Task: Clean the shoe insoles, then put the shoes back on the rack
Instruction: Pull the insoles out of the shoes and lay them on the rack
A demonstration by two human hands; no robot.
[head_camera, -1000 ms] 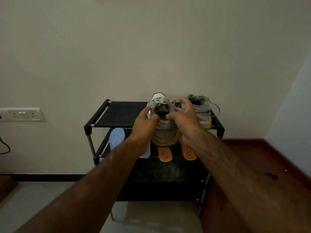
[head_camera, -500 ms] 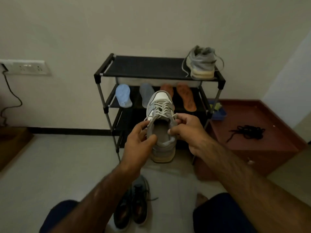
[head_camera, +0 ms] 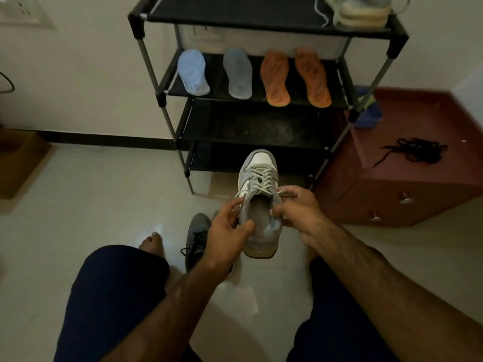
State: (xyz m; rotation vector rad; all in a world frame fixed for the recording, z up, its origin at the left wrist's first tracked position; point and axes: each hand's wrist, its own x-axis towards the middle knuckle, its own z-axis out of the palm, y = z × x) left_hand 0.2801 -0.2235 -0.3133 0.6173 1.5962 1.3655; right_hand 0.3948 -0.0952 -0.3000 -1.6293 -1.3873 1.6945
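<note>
Grey sneaker [head_camera: 257,178] hung low in front of the rack [head_camera: 162,96], our left hand [head_camera: 227,236] gripping its collar and our right hand [head_camera: 300,212] pinching the opposite edge. We judged spreading the opening wide best; an insole [head_camera: 259,212] seemingly lay inside.

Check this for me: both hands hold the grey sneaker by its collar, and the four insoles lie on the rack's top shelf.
Wrong shelf. The four insoles lie on the rack's second shelf; the top shelf carries the other sneaker, as the head view shows. The left hand and right hand do hold the grey sneaker by its collar.
</note>
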